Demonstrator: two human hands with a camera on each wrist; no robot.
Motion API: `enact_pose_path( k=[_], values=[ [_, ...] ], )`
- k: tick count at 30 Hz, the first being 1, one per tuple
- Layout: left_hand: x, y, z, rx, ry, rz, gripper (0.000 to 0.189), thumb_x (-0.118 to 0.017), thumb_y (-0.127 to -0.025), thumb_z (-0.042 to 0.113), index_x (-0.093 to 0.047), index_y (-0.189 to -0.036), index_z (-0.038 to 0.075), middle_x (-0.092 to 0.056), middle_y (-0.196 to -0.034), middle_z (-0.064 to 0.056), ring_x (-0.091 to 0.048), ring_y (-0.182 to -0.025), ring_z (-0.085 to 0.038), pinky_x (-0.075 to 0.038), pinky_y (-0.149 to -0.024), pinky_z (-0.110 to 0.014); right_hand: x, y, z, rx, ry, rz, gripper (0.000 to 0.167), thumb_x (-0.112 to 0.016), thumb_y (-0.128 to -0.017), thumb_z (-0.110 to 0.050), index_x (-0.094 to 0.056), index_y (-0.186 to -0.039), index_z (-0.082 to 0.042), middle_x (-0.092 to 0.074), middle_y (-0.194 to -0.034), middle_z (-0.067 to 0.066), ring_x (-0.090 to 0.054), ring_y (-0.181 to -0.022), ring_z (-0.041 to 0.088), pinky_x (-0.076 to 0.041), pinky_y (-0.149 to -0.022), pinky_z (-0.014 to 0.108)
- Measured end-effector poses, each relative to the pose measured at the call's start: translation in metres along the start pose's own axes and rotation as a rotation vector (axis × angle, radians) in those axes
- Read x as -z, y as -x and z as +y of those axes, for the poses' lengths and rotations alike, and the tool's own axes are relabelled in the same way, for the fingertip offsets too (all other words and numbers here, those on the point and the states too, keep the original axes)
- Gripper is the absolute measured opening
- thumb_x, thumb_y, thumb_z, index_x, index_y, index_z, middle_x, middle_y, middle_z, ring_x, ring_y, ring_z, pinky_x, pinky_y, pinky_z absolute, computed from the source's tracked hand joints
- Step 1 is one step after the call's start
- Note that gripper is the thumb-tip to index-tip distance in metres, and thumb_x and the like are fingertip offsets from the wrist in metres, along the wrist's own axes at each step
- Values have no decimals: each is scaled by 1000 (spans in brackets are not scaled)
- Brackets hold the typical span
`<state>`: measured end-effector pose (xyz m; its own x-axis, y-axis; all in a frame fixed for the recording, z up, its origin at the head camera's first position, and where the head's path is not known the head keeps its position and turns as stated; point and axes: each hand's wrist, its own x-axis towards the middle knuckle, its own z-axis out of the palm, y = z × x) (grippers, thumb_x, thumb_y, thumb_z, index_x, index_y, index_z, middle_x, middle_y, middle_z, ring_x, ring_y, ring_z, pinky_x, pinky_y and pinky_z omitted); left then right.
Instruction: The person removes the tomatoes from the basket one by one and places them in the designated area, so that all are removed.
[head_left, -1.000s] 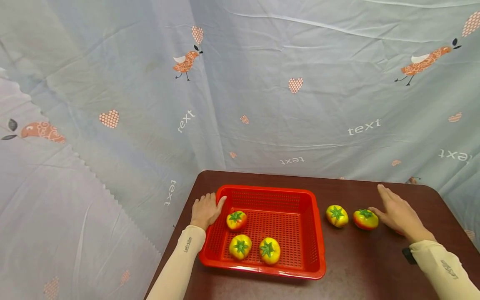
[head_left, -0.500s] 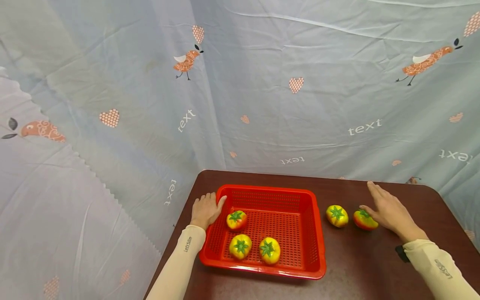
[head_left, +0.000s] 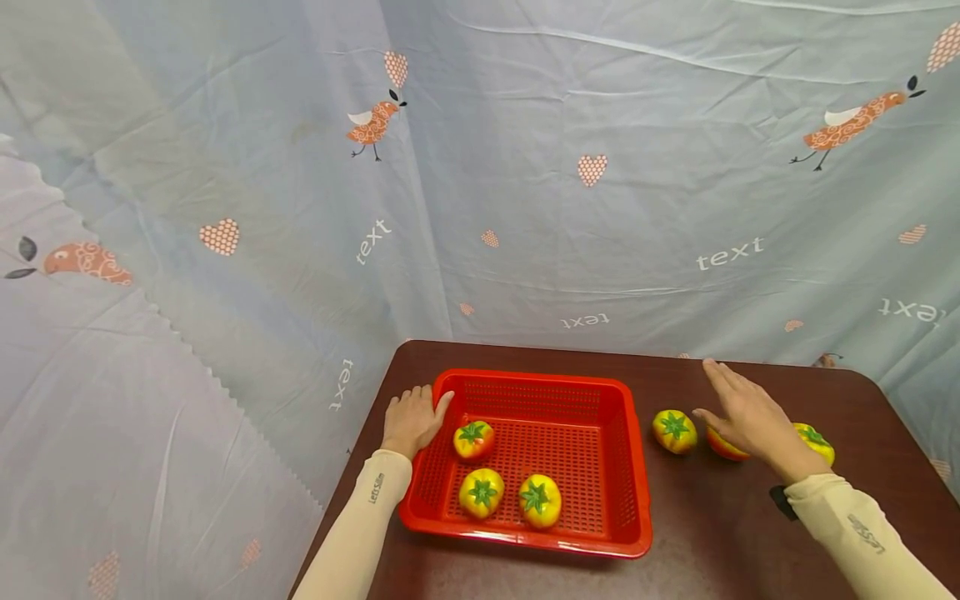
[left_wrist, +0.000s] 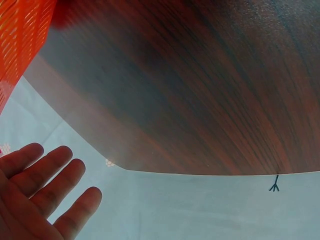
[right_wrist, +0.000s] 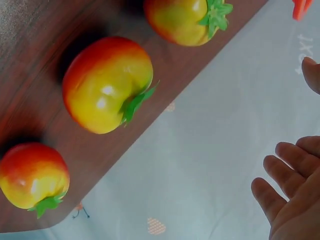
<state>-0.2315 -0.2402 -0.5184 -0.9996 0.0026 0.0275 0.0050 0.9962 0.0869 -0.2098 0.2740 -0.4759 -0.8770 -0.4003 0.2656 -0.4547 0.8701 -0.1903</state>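
My left hand [head_left: 408,422] rests at the left rim of a red plastic basket [head_left: 642,500], its fingers extended; in the left wrist view the fingers [left_wrist: 60,185] are straight. Inside the basket sit three yellow-red tomatoes with green leafy tops: one [head_left: 473,442] farther back and two, a left one [head_left: 481,493] and a right one [head_left: 540,502], near the front. Over the table to the right hovers my right hand [head_left: 753,423], fingers straight and holding nothing. It partly covers a middle tomato [head_left: 724,445]. Other tomatoes stand on either side, left [head_left: 674,432] and right [head_left: 816,442].
The dark brown wooden table [head_left: 697,533] has rounded far corners. Behind and to the left hangs a pale blue-grey cloth [head_left: 525,208] printed with birds, hearts and lettering. In the right wrist view, three tomatoes, including a central one [right_wrist: 107,85], line up near the table edge.
My right hand has moved left, from the right-hand tomato to above the middle one. The right-hand tomato, hidden before, now shows behind the wrist. The left hand and basket stay put.
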Motion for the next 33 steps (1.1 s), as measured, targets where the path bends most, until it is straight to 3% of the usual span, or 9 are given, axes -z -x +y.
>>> enact_pose_path(
  k=[10,18,25,33],
  values=[
    [1,-1,0,-5,-2,0,69,-33,-101,57,-54,-128,-4,-62,-120,-21,-57,-111,-38,-44,-98,-53,-3,-3,-13,1,-13,-75,79,-75,-85,-23,-36,-143,14,-40,-146,34,-40,-132,51,-34,-105,63],
    [0,0,0,-6,-4,3,68,-33,-102,56,-55,-127,-3,-62,-121,-21,-57,-111,-39,-44,-99,-53,-7,-9,-28,86,8,-25,77,-76,-83,-20,-39,-141,13,-44,-144,32,-44,-130,49,-38,-104,61],
    [0,0,-1,-8,-7,9,68,-33,-102,55,-55,-128,-3,-62,-121,-21,-58,-112,-39,-44,-97,-53,-12,-13,-39,106,-15,-46,79,-77,-82,-20,-38,-144,11,-43,-147,28,-43,-133,46,-37,-106,60],
    [-1,0,-1,-6,-4,9,69,-33,-101,56,-55,-128,-3,-62,-120,-21,-58,-111,-39,-44,-98,-53,-24,-17,-55,202,-5,33,80,-82,-77,-22,-44,-140,10,-50,-142,27,-50,-128,44,-44,-100,58]
  ],
)
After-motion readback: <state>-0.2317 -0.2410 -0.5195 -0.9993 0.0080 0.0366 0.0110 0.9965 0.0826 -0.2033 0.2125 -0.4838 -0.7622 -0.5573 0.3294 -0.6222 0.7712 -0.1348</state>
